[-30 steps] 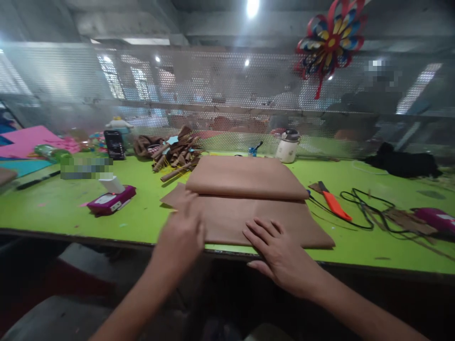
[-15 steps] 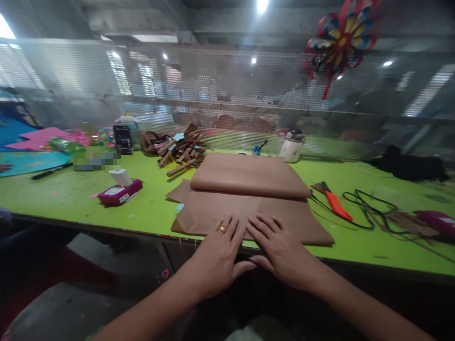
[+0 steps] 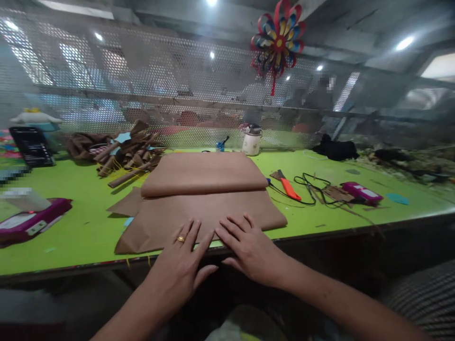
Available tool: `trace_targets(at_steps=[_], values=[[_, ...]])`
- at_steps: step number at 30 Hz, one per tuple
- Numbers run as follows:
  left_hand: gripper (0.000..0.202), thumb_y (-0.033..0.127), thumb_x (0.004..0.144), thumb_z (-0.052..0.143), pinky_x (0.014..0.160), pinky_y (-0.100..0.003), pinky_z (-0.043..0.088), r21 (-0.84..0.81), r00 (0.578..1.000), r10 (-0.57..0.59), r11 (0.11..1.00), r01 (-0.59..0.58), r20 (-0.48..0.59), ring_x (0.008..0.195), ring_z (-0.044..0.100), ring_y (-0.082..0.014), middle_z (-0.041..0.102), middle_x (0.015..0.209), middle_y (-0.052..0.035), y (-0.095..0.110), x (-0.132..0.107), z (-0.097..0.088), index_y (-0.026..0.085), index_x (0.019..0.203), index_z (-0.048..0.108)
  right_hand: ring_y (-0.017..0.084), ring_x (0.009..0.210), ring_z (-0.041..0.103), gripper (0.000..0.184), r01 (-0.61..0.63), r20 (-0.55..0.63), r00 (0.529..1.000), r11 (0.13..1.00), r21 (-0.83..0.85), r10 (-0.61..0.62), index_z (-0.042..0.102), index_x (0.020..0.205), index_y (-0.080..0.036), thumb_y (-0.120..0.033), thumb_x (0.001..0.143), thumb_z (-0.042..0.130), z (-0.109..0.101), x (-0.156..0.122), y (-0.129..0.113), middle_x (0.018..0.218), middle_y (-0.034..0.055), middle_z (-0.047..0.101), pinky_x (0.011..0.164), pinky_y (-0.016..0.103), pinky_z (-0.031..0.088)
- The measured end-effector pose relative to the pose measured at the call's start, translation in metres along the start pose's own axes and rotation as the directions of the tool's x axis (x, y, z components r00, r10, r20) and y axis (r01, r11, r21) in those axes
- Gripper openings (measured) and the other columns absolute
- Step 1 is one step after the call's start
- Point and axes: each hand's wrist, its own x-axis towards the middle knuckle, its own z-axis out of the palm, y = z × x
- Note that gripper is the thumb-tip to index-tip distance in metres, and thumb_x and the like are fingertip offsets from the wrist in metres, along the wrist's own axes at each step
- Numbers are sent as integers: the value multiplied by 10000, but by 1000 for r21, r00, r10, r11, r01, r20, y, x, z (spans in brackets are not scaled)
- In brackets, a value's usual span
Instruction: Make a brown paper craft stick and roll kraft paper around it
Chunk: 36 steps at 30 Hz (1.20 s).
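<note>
A folded stack of brown paper (image 3: 206, 175) lies on the green table in front of me, its upper part folded over in a rounded edge. Flat on the paper's near edge rests my left hand (image 3: 181, 260), fingers spread, with a gold ring on one finger. Beside it, my right hand (image 3: 249, 248) also lies open, its fingertips on the same sheet. Both thumbs hang past the table's front edge, close to each other but apart. Neither hand grips anything.
To the left are a purple device (image 3: 53, 218) with a white block on it, a phone (image 3: 31, 146) and a heap of rolled brown paper strips (image 3: 131, 154). Rightward lie an orange-handled cutter (image 3: 291, 189), a black cable (image 3: 313, 182) and another purple device (image 3: 362, 193). A white bottle (image 3: 252, 140) stands behind.
My view has turned right, so the table's things sit farther left and more of its right end shows. Both hands remain flat on the brown paper.
</note>
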Motion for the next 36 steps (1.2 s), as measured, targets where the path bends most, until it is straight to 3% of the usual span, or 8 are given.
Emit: trace_targets(at_steps=[11, 20, 29, 36], values=[[598, 466, 852, 469, 1014, -533, 305, 64, 994, -71, 996, 66, 86, 1302, 324, -365, 397, 1377, -228, 14, -3, -3, 177, 1366, 375, 314, 1296, 300, 621, 31, 2, 1000, 999, -17, -31, 283, 1412, -244, -390, 857, 522, 5, -7, 2, 1441, 89, 361, 1023, 582, 223], [559, 490, 849, 446, 1003, -558, 279, 74, 985, -164, 985, 159, 63, 1263, 362, -399, 427, 1348, -230, 24, -1, -4, 181, 1314, 461, 298, 1300, 300, 574, 14, -18, 1000, 1000, -17, -14, 347, 1379, -241, -380, 853, 529, 0, -7, -1, 1416, 93, 397, 1025, 568, 230], [619, 523, 818, 478, 1025, -546, 247, 43, 978, -188, 982, 185, 86, 1280, 331, -384, 413, 1363, -220, 27, 0, -8, 175, 1329, 447, 269, 1321, 289, 619, 36, -42, 998, 999, -5, -37, 275, 1414, -213, -314, 857, 526, 5, -10, -7, 1429, 89, 386, 1061, 575, 153], [574, 492, 813, 503, 1014, -557, 251, 38, 981, -183, 983, 181, 61, 1253, 363, -377, 445, 1333, -217, 27, 3, -10, 164, 1284, 491, 257, 1340, 271, 607, 23, -27, 999, 999, -37, -24, 303, 1402, -164, -388, 871, 493, 3, -22, 5, 1436, 103, 375, 1081, 531, 171]])
